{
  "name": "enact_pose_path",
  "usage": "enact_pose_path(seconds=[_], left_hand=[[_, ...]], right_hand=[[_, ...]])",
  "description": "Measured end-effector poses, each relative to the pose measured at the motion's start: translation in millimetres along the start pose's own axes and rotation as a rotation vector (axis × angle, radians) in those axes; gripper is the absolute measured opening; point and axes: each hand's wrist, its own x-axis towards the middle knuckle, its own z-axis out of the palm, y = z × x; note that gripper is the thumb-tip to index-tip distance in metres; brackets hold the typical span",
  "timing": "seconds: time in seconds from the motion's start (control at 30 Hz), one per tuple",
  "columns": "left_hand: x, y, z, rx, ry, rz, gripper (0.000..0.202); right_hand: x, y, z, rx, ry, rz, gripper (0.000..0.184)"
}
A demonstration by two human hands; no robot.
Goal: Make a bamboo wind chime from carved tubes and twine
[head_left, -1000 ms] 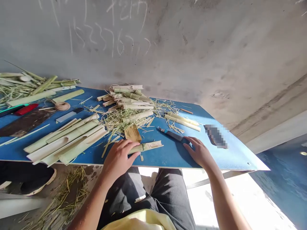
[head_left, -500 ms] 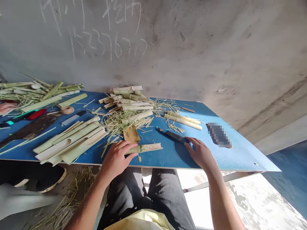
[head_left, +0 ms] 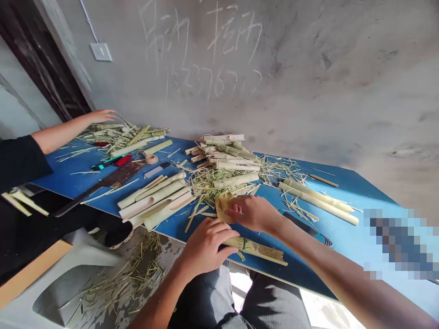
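Gripping lightly, the right hand (head_left: 254, 214) reaches forward with its fingertips (head_left: 232, 209) against a folded tan sheath (head_left: 223, 208); whether they pinch it is hard to tell, as the thumb is out of sight. The left hand (head_left: 206, 246) lies spread and low, fingers together, just beside or barely touching the near end of a short pale green stalk bundle (head_left: 256, 249), which has a dark tie around its middle.

That bundle rests on the blue table (head_left: 295, 269) close to the edge nearest the person, its long axis running along that edge. It lies to the right of the left hand, which is the nearer hand, and below the right hand in the view.

A dark knife (head_left: 299, 222) lies partly hidden under the right forearm. Farther off are a heap of split stalks (head_left: 224, 153), a row of long cut strips (head_left: 154, 202), and two long stalks (head_left: 317, 201) at the right. (Loose fibres litter the tabletop, so the blue shows only in patches.) At the far left, a co-worker's hand (head_left: 103, 115) reaches over a second pile of stalks (head_left: 120, 137).
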Motion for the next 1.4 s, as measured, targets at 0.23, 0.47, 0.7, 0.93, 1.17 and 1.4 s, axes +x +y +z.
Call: enact_pose_path(seconds=[0.23, 0.47, 0.7, 0.93, 1.17, 1.4], left_hand=[[-2, -5, -0.2, -0.058, 0.01, -0.026, 0.029], [-3, -3, -1.9, -0.025, -0.035, -0.023, 0.026], [-3, -5, -10.8, -0.025, -0.009, -0.049, 0.024], [-4, -31, -42.3, 0.096, 0.047, -0.144, 0.021], [5, -44, -26.9, 0.131, 0.064, -0.162, 0.02], [5, -28, -22.5, 0.222, 0.066, -0.171, 0.014]], right_hand=[[54, -34, 29, -0.224, -0.09, 0.061, 0.037], [15, -9, 31, -0.288, -0.003, 0.09, 0.04], [6, 10, 37, -0.288, 0.062, 0.07, 0.036], [6, 36, 24, -0.267, 0.134, 0.027, 0.03], [-27, 40, 17, -0.249, 0.188, 0.088, 0.033], [-25, 47, 36, -0.023, 0.097, -0.184, 0.046]])
